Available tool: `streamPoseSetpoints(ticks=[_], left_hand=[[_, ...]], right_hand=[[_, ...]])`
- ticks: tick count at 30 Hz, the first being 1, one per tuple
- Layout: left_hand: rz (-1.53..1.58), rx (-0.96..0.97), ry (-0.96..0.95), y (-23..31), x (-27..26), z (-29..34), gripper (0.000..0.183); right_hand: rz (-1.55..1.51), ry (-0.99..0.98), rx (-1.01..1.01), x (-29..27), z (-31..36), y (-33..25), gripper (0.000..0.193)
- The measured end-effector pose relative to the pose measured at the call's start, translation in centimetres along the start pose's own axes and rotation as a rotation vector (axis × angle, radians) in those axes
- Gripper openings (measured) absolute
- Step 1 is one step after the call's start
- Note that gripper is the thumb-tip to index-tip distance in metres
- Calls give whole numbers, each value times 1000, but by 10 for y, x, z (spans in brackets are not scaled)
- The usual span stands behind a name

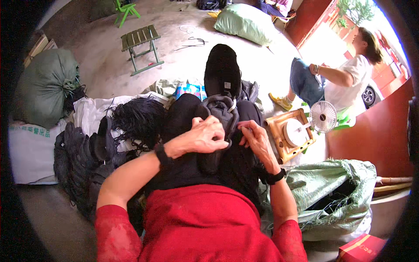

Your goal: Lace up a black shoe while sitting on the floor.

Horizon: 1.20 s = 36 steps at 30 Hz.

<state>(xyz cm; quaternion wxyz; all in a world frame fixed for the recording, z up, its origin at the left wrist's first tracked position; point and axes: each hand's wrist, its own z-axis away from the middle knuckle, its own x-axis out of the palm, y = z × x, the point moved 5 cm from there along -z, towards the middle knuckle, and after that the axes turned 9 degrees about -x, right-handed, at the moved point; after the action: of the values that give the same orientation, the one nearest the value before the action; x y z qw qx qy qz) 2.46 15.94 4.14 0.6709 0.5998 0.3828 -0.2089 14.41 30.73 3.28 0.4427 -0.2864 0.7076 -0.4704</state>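
Note:
A dark grey shoe (221, 109), with a padded rim round its opening, rests on my lap between my knees. My left hand (205, 135) lies across its left side, fingers curled and closed on its edge. Just right of the shoe, my right hand (255, 137) holds thumb and forefinger pinched together. Anything between those fingertips is too small to make out. Beyond the shoe stands a long black sole-shaped piece (221, 65) with a small white label. A bundle of black laces (139, 120) lies beside my left thigh.
Dark fabric pieces (83, 161) are heaped at my left, near a tied green sack (46, 87). An open pale green sack (327, 192) sits at my right, below a bamboo stool (283, 150) bearing a white fan (323, 116). A folding stool (140, 38) stands ahead; a person sits at right.

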Motion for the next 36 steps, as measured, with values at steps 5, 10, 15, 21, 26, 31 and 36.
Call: streamPoseSetpoints(ticks=[5, 10, 15, 21, 26, 31, 36], left_hand=[[-177, -40, 146, 5, 10, 1, 22], [-368, -79, 419, 17, 25, -10, 19], [-431, 178, 383, 12, -4, 15, 28], [-663, 343, 211, 1, -35, 18, 9], [-467, 427, 73, -12, -38, 5, 11], [-332, 256, -89, -26, -36, -13, 17], [-433, 106, -263, -28, -23, -23, 18]], right_hand=[[-40, -28, 170, 3, 1, -24, 14], [-309, -36, -129, 21, 5, -82, 15], [-241, 276, 107, -36, 15, -44, 17], [73, 436, 58, -92, 52, 6, 17], [-143, 338, 65, -62, 50, 5, 22], [-311, 150, 116, -18, 31, -1, 14], [-360, 39, 104, 16, 22, -10, 13]])
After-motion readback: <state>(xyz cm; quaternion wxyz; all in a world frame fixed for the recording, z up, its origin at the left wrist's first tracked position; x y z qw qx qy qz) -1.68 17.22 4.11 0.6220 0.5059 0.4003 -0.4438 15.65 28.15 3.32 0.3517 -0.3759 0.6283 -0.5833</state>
